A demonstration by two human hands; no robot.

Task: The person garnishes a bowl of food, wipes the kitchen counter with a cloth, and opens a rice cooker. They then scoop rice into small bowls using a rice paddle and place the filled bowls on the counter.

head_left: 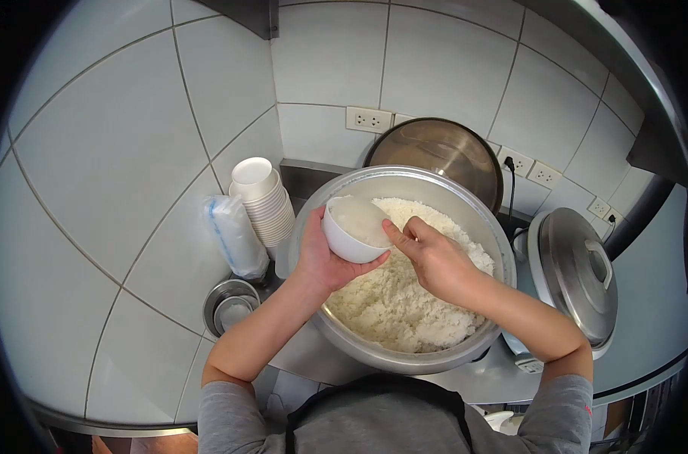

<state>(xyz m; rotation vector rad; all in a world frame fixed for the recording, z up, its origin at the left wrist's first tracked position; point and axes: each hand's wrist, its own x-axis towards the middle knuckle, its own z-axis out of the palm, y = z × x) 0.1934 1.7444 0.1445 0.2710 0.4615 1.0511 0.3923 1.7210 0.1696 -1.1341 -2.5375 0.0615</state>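
My left hand [323,257] is wrapped around a small white bowl [351,247], which is tilted over the big pot. Inside the bowl shows a smooth, pale, rounded surface; whether it is packed rice or a flat tool lying over it I cannot tell. At the bowl's right rim my right hand [442,261] is closed, with the index finger stretched toward the bowl. Whatever its curled fingers hold is hidden. Below both hands, loose white rice [412,310] fills much of a wide metal pot [404,365].
To the left stand stacked white paper bowls [272,216], a clear plastic sleeve [236,238] and a round metal container [226,291]. A large round lid [442,147] leans against the tiled wall. On the right is a rice cooker [574,276], near sockets and cords.
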